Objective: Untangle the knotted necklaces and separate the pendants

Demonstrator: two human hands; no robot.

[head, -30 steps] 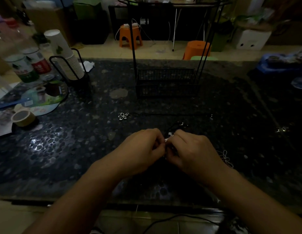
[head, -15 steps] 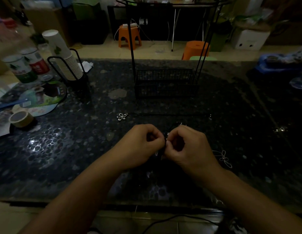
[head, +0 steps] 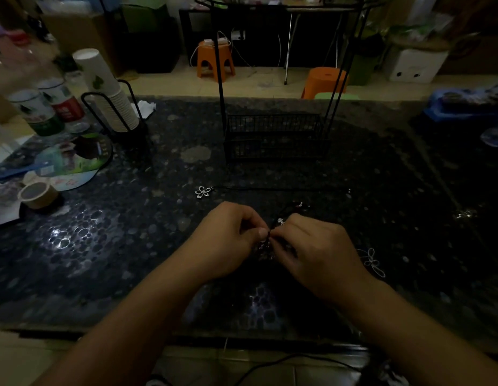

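- While you leaned over the dark pebble-patterned stone table (head: 108, 246), your two hands met just above its near middle, knuckles almost touching.
- Your left hand (head: 228, 240) had its fingers curled in, thumb and forefinger pinching the knotted dark cord of the necklaces (head: 267, 240) at the point where the hands met.
- Your right hand (head: 317, 252) was likewise curled, its fingertips pinching the same knot from the other side.
- The tangle hung between your hands as a small dark bunch; in the dim light you could not have told one strand from another.
- A small silver pendant (head: 281, 220) showed just above your right knuckles, close to the knot; whether it was touching the hand cannot be told.
- A silver five-petal flower pendant (head: 202, 191) lay flat on the table beyond your left hand, clear of the tangle, with a thin dark cord (head: 284, 188) running from it to the right.
- A silver wire butterfly-shaped pendant (head: 371, 261) lay on the table just beside your right wrist.
- A black wire-mesh basket stand (head: 275, 137) with tall thin uprights stood further back, in the middle of the table.
- To the far left stood a slanting stack of white paper cups (head: 105, 87) in a black wire holder, and nearer to you a roll of beige tape (head: 37, 194).
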